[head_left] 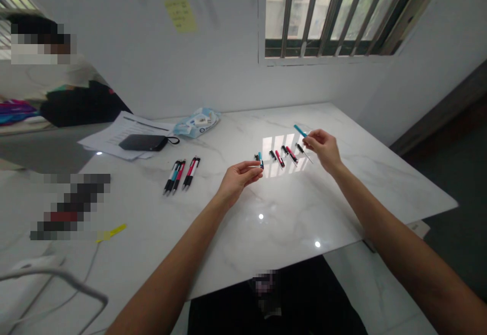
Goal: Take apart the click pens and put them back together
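My left hand (240, 175) hovers over the white marble table (274, 213), its fingers pinched on a short blue and black pen part (261, 160). My right hand (322, 148) is raised further right and pinches a blue pen barrel (300, 131) that points up and to the left. Between and just beyond my hands lie several loose pen parts (284, 155), red and black. Several assembled pens (182, 174), red, blue and black, lie side by side to the left.
A black pouch (143, 142) rests on papers (114, 140) at the back left, beside a plastic packet (198, 123). Another person (49, 86) sits at the far left. A yellow tag (112, 232) and a white cable (57, 279) lie near left.
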{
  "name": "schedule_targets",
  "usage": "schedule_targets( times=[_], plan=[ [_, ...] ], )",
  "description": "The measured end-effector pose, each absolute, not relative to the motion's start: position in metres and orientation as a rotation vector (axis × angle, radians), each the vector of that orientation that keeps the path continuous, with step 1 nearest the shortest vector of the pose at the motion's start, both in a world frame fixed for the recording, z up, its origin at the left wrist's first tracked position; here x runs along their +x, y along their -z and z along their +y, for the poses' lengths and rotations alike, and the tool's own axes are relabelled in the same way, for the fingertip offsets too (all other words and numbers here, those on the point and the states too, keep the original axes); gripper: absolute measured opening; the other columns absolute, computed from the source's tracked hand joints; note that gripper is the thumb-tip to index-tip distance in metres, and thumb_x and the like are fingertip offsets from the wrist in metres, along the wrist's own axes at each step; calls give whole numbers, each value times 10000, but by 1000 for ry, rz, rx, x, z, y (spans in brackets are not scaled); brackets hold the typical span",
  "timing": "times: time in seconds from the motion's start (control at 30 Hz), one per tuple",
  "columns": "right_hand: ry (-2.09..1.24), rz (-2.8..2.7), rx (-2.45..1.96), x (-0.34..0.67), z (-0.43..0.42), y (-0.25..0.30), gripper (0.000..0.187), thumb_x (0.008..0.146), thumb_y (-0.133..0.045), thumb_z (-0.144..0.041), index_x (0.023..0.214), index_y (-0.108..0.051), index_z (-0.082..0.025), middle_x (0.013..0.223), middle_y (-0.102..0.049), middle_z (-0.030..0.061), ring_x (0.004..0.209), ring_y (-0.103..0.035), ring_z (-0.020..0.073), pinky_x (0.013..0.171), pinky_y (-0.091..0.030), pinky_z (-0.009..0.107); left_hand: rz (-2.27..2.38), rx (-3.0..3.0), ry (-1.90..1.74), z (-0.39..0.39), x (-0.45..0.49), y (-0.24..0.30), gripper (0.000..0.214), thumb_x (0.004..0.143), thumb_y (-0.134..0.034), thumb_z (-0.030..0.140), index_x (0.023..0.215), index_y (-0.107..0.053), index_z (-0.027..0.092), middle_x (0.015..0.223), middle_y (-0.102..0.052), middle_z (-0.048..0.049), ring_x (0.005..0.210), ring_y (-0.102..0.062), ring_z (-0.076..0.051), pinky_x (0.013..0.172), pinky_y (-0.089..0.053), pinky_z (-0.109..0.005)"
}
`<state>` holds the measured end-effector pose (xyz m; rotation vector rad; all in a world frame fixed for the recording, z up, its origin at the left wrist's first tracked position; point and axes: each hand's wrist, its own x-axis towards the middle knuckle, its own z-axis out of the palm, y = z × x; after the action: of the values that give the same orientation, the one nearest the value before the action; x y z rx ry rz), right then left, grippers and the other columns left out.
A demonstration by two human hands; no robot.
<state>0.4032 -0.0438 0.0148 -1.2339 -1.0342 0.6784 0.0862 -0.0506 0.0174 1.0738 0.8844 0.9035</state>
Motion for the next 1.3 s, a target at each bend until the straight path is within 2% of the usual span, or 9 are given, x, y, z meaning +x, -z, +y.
schedule_targets(
  times=[0.07,0.13,0.27,0.37,0.6,0.97,1.3],
  plan=[
    [-422,-1054,-1458,437,-41,-2,309,738,-858,-432,908,-715,-218,884,-818,72,841,-784,240,863,-636,398,900,1082,-901,-50,86,-17,480,694,-1009,414,1064,-827,168,1007,-833,-103,874,-776,-184,961,-632,-379],
    [-261,-1111,-1681,461,-42,12,309,796,-816,-380,1037,-770,-192,938,-850,109,883,-808,273,905,-627,422,918,1077,-893,-49,86,-16,453,690,-1008,422,1023,-832,169,1032,-836,-114,856,-772,-179,925,-636,-362],
    [-175,-1274,-1944,476,-47,35,172,861,-781,-316,962,-811,-180,931,-856,127,876,-803,285,896,-601,411,935,1093,-892,-48,84,-18,425,680,-1010,436,965,-831,177,1034,-839,-115,819,-762,-173,845,-627,-334],
    [-91,-1356,-2013,473,-45,41,146,869,-777,-293,954,-816,-181,934,-846,118,863,-774,278,857,-578,402,944,1109,-902,-47,83,-20,428,675,-1011,441,958,-831,176,1034,-839,-111,803,-753,-162,819,-613,-315],
    [-150,-1370,-1905,470,-45,41,189,847,-763,-262,997,-844,-180,871,-814,76,791,-731,230,810,-558,358,956,1139,-921,-47,83,-23,445,616,-1035,448,909,-827,185,984,-827,-84,807,-739,-162,813,-589,-304],
    [-109,-1393,-1938,462,-45,40,201,894,-731,-331,980,-864,-208,878,-843,85,842,-777,254,882,-590,387,990,1165,-929,-46,82,-23,417,631,-1021,428,904,-815,190,935,-796,-62,798,-713,-151,788,-575,-291],
    [-250,-1387,-1924,462,-45,38,242,908,-728,-320,1021,-889,-178,894,-850,99,838,-768,249,842,-568,368,901,1043,-919,-48,82,-26,471,638,-1031,397,959,-764,178,976,-822,-77,838,-736,-148,830,-583,-289]
  ],
)
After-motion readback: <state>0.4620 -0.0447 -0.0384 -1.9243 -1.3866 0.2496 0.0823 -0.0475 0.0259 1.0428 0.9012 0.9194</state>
